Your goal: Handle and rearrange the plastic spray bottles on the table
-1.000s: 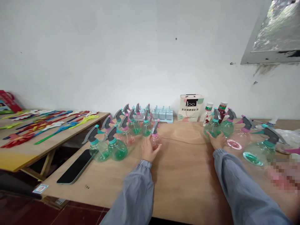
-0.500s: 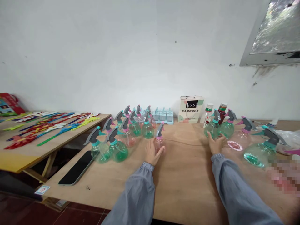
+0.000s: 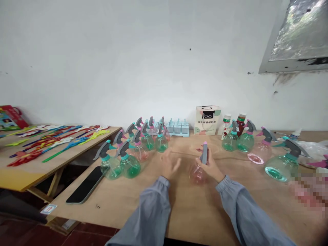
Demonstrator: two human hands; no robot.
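In the middle of the table, my right hand (image 3: 211, 165) is closed around the neck of a pink spray bottle (image 3: 198, 175) with a grey and pink trigger head. My left hand (image 3: 169, 164) is to the left of that bottle, blurred, with thumb and fingers apart and nothing in it. Left of it stands a group of pink and green spray bottles, the closest being a green spray bottle (image 3: 130, 166). On the right, another green spray bottle (image 3: 245, 141) and a tilted pink spray bottle (image 3: 259, 152) stand near a large tilted green one (image 3: 282, 169).
A phone (image 3: 84, 186) lies at the left edge of the table. At the back are a light blue mould tray (image 3: 179, 129), a paper bag (image 3: 207, 121) and two capped bottles. A second table (image 3: 51, 162) holds colourful flower sticks. A blurred-out patch covers the right edge.
My left hand has let go of the pink spray bottle. My right hand has moved left from the green bottles and taken hold of a pink one, now nearer the middle.
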